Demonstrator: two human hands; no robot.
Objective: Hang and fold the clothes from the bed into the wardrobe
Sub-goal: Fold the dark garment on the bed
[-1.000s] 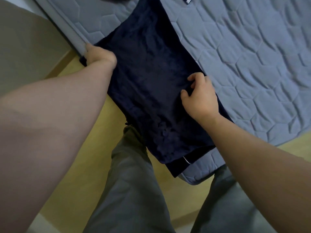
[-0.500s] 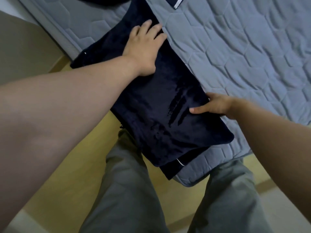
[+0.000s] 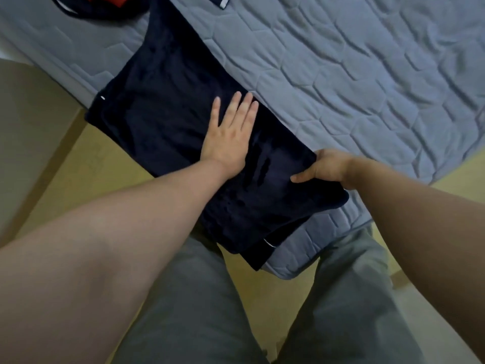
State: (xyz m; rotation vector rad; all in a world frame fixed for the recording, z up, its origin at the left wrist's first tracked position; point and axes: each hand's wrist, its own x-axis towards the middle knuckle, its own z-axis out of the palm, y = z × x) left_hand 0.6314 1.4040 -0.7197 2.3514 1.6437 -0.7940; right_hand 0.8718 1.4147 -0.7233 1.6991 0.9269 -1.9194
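Left hand (image 3: 231, 137) lies flat, fingers straight, pressing down on the navy garment (image 3: 168, 109). Right hand (image 3: 325, 166) pinches its right edge, thumb on top. The garment is spread across the corner of the bed (image 3: 380, 74), one end overhanging. Folding's under way, I'd say. Next, that held edge wants bringing over the flat palm, layers kept square. Quilted grey-blue cover, yellowish floor (image 3: 78, 174) below, more clothes (image 3: 105, 3) waiting up top.

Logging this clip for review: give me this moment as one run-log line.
stage: folding | left hand: flat on garment | right hand: grips garment edge | garment: dark navy, on bed corner
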